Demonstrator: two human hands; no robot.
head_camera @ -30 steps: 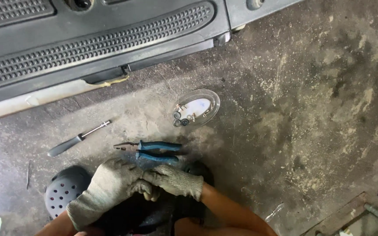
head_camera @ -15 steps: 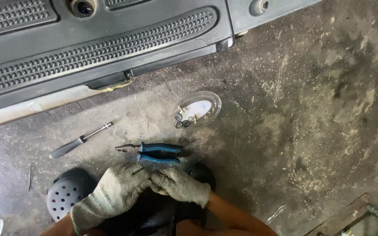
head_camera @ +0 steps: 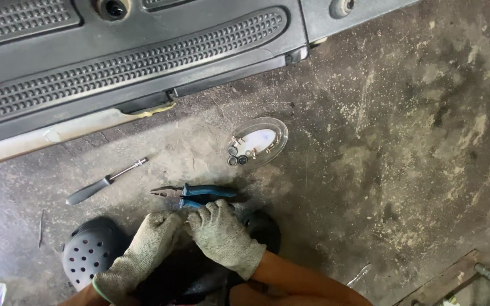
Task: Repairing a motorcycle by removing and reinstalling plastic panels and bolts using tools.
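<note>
On floor: two gloved hands [head_camera: 194, 241] together, grip unclear; one pliers [head_camera: 197, 194], one screwdriver [head_camera: 104, 181].

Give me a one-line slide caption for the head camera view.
Gloved left hand and right hand meet beside blue-handled pliers on the concrete floor.

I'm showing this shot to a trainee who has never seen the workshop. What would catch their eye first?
Probably the two gloved hands at the bottom centre, the left hand and right hand pressed together just below blue-handled pliers lying on the stained concrete floor. Next, the ribbed dark panel across the top, and the small clear dish of screws and washers between them.
</note>
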